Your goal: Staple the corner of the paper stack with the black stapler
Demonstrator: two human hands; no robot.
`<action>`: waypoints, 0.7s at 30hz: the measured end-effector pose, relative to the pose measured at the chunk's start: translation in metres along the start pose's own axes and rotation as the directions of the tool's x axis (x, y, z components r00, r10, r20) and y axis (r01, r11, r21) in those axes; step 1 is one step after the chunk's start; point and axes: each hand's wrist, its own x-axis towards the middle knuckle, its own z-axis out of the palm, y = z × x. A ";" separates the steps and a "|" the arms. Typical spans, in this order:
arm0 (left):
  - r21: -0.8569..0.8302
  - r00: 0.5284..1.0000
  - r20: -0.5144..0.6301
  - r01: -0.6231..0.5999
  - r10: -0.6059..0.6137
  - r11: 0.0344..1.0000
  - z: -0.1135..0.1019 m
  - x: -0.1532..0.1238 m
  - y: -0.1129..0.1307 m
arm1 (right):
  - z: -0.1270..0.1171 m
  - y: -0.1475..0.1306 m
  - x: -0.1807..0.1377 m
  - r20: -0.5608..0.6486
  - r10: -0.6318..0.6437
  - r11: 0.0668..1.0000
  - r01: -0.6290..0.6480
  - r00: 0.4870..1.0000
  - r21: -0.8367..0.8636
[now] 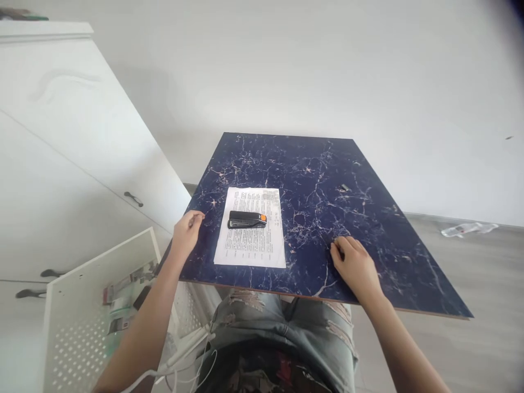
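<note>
A black stapler [248, 219] with an orange patch at one end lies on a printed sheet of paper [249, 254], across its middle. The paper rests on the left part of a dark blue marble-patterned tabletop [303, 158]. At the table's left edge is my left hand [187, 229], its fingers curled together, apart from the paper. My right hand [355, 262] rests on the tabletop right of the paper, fingers bent loosely inward. Neither hand shows anything held. Farther back on the right lies a small dark metallic piece [344, 188], too small to name.
A white cabinet [82, 136] with dark handles stands on the left. Below it an open drawer with perforated sides [77, 333] holds bottles and other items. White cables [176, 376] hang near my legs. Clear plastic packaging [469, 229] lies on the floor at right.
</note>
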 end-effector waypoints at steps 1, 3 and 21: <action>0.056 0.998 0.016 -0.064 0.064 0.996 0.002 -0.005 0.000 | 0.001 -0.004 0.001 0.005 -0.012 1.000 0.012 1.000 0.000; 0.146 0.982 0.063 -0.185 0.177 0.972 0.006 -0.009 0.002 | 0.004 -0.012 0.004 0.009 -0.020 0.999 0.021 1.000 -0.031; 0.798 0.772 -0.397 0.558 -0.496 0.230 -0.194 -0.110 -0.064 | 0.009 0.000 -0.004 0.065 0.023 0.998 -0.027 0.998 0.064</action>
